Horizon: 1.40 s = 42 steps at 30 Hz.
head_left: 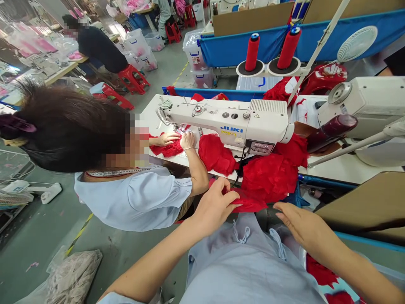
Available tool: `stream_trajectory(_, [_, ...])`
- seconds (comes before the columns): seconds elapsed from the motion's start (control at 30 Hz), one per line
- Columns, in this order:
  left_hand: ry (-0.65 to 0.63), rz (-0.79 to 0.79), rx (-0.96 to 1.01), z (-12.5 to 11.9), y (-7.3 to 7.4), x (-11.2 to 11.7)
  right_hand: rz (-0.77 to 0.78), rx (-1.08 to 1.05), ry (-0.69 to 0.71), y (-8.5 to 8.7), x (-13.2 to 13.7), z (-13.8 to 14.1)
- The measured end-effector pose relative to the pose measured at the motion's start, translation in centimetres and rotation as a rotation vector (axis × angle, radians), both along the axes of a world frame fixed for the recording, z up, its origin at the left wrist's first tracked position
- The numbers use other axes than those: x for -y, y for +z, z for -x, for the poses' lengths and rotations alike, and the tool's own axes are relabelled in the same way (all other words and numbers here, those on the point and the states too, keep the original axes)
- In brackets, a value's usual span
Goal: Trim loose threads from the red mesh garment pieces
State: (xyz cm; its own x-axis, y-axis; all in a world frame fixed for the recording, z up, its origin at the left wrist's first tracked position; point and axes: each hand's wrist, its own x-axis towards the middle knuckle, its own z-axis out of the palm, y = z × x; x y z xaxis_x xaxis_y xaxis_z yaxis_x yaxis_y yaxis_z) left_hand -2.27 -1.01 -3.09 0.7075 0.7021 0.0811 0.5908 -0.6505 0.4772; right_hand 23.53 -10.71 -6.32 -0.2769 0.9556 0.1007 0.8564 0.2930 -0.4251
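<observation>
Between thumb and fingers, my left hand (218, 202) pinches a piece of red fabric (249, 202), which stretches to the right in front of my waist. My right hand (295, 217) is just past the fabric's right end, its fingers stretched out and nothing seen in them. Beyond the held piece, a heap of red fabric (268, 177) bulges over the table's front edge. Another red bundle (217, 153) lies by the white sewing machine (224, 120). A co-worker's hands (179, 140) press red cloth under the machine's needle area.
Close on my left sits the co-worker in a light blue shirt (136, 198). Red thread spools (252, 52) stand behind the machine. A lamp pole (344, 152) and a cardboard sheet (363, 202) are at right. Below my right arm, a bin holds red pieces (321, 270).
</observation>
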Motion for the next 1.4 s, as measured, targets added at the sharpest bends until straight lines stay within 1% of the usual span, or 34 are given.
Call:
stream_trajectory(0.07, [0.066, -0.07, -0.001, -0.3, -1.0, 0.3, 0.126, -0.17, -0.05, 0.5, -0.2, 0.5])
stream_trajectory(0.1, [0.075, -0.078, 0.003, -0.4, -1.4, 0.5, 0.171, -0.273, -0.115, 0.8, -0.3, 0.8])
stream_trajectory(0.13, [0.068, -0.047, 0.018, -0.6, -1.7, 0.6, 0.19, -0.393, -0.211, 1.0, -0.5, 1.2])
stream_trajectory(0.17, [0.053, 0.024, 0.045, -0.8, -1.9, 0.9, 0.18, -0.523, -0.326, 1.1, -0.7, 1.7])
stream_trajectory(0.23, [0.025, 0.242, 0.126, -1.2, -2.0, 1.3, 0.102, -0.764, -0.55, 1.3, -1.1, 2.9])
stream_trajectory(0.27, [0.032, 0.356, 0.17, -1.4, -1.9, 1.5, 0.061, -0.862, -0.636, 1.4, -1.3, 3.4])
stream_trajectory(0.33, [0.055, 0.536, 0.229, -1.5, -1.6, 1.9, 0.004, -0.99, -0.751, 1.5, -1.4, 4.3])
stream_trajectory(0.37, [0.044, 0.602, 0.233, -1.5, -1.3, 2.0, -0.017, -1.008, -0.782, 1.6, -1.4, 4.6])
stream_trajectory(0.4, [0.019, 0.653, 0.224, -1.3, -1.0, 2.0, -0.046, -0.996, -0.799, 1.6, -1.4, 4.8])
stream_trajectory(0.47, [-0.006, 0.713, 0.2, -0.7, -0.3, 1.9, -0.129, -0.887, -0.811, 1.8, -1.2, 4.6])
stream_trajectory(0.5, [0.011, 0.729, 0.202, -0.3, 0.1, 1.8, -0.175, -0.816, -0.821, 1.9, -1.2, 4.4])
stream_trajectory(0.57, [0.095, 0.747, 0.243, 0.5, 0.5, 1.6, -0.266, -0.697, -0.858, 1.7, -1.0, 3.7])
stream_trajectory(0.63, [0.171, 0.747, 0.269, 1.3, 0.6, 1.5, -0.321, -0.601, -0.905, 1.2, -0.9, 2.9])
stream_trajectory(0.73, [0.234, 0.749, 0.239, 2.2, 0.1, 1.6, -0.317, -0.483, -0.944, 0.0, -0.6, 1.8])
stream_trajectory(0.83, [0.308, 0.798, 0.264, 3.4, -0.3, 1.5, -0.285, -0.401, -1.049, -0.9, 0.1, 0.6])
stream_trajectory(0.93, [0.431, 0.816, 0.389, 5.0, -0.1, 0.9, -0.285, -0.328, -1.171, -1.1, 1.2, -0.7])
stream_trajectory(1.03, [0.569, 0.842, 0.559, 6.2, 0.3, 0.1, -0.247, -0.244, -1.235, -1.4, 2.5, -1.7])
stream_trajectory(1.07, [0.598, 0.848, 0.619, 6.3, 0.4, -0.1, -0.23, -0.208, -1.222, -1.7, 2.9, -2.0])
stream_trajectory(1.1, [0.613, 0.847, 0.671, 6.3, 0.5, -0.3, -0.208, -0.182, -1.175, -2.1, 3.2, -2.2])
stream_trajectory(1.17, [0.59, 0.831, 0.723, 5.9, 0.4, -0.4, -0.114, -0.175, -0.974, -3.3, 3.5, -2.5])
stream_trajectory(1.23, [0.542, 0.815, 0.714, 5.3, 0.3, -0.4, 0.032, -0.19, -0.742, -4.3, 3.4, -2.4])
stream_trajectory(1.27, [0.521, 0.819, 0.698, 5.0, 0.2, -0.4, 0.085, -0.196, -0.662, -4.5, 3.1, -2.1])
stream_trajectory(1.3, [0.503, 0.831, 0.681, 4.7, 0.1, -0.3, 0.106, -0.206, -0.603, -4.5, 2.7, -1.7])
stream_trajectory(1.33, [0.486, 0.854, 0.665, 4.4, 0.0, -0.2, 0.088, -0.235, -0.551, -4.1, 2.3, -1.1])
stream_trajectory(1.37, [0.467, 0.877, 0.651, 4.1, 0.0, -0.2, 0.042, -0.28, -0.507, -3.4, 1.7, -0.3])
stream_trajectory(1.4, [0.444, 0.895, 0.642, 3.6, 0.1, -0.1, -0.028, -0.365, -0.43, -2.5, 1.1, 0.6])
